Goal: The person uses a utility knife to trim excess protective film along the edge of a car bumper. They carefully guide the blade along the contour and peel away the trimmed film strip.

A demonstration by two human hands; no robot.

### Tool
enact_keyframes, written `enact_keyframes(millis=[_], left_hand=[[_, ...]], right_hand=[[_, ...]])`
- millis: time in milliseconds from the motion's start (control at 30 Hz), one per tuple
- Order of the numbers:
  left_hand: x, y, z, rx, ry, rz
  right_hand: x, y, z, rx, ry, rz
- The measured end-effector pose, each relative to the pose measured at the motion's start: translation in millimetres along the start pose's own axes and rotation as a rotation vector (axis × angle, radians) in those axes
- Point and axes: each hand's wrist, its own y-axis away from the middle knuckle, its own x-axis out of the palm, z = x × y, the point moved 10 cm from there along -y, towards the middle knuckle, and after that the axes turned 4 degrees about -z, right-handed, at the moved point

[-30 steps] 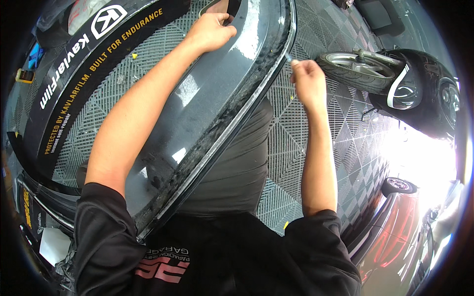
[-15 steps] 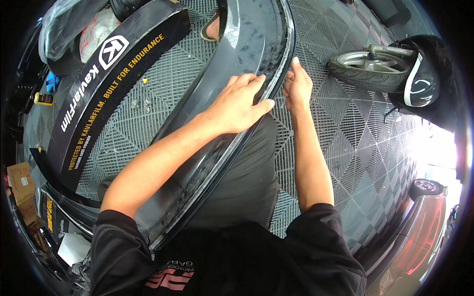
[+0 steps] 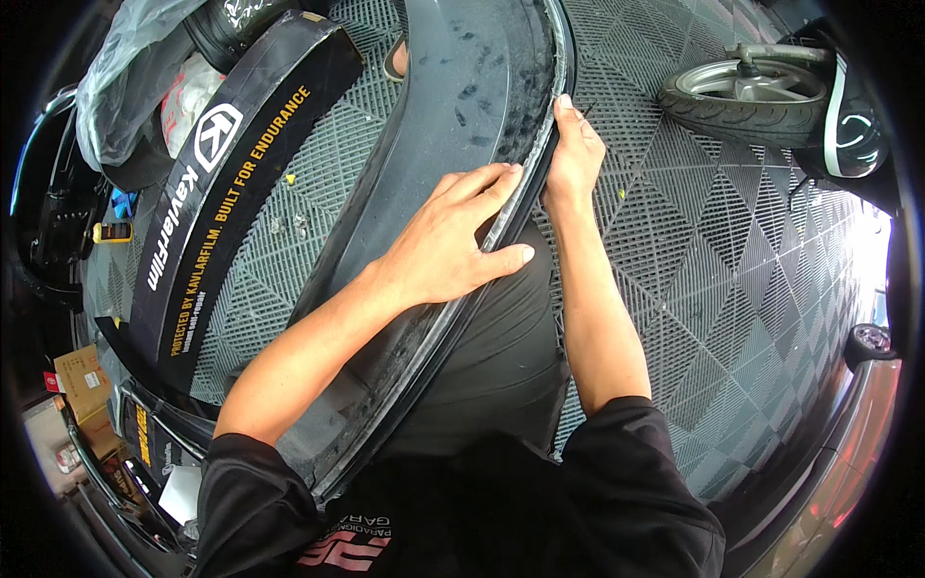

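A long, curved dark-grey car body panel (image 3: 458, 87), bumper-like, lies across my lap, its dull face marked with dark smudges. A pale grey strip (image 3: 438, 332) runs along its right-hand edge, beside a black outer lip. My left hand (image 3: 445, 231) rests on the panel near this edge, fingers stretched over the strip and thumb spread apart across the lip. Farther up the same edge, my right hand (image 3: 575, 159) grips the rim, thumb uppermost. The fingers' undersides are hidden.
A long black box (image 3: 231, 183) lies left of the panel on grey grid floor tiles (image 3: 665, 289). Clear plastic wrapping (image 3: 120, 72) is at the upper left, cardboard boxes (image 3: 85, 378) at the lower left. A motorcycle wheel (image 3: 742, 101) stands upper right, a car (image 3: 819, 482) lower right.
My right hand has moved onto the panel's rim and now grips it. My left hand sits slightly lower along the edge. The whole view has shifted a little.
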Motion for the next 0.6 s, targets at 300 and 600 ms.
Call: enact_keyframes(millis=[300,600], left_hand=[[4,-24,4,-0.054,-0.08,0.042],[3,-12,-2,-0.036,-0.118,0.012]], right_hand=[[4,6,9,-0.047,-0.032,-0.047],[3,6,13,-0.036,-0.043,-0.06]])
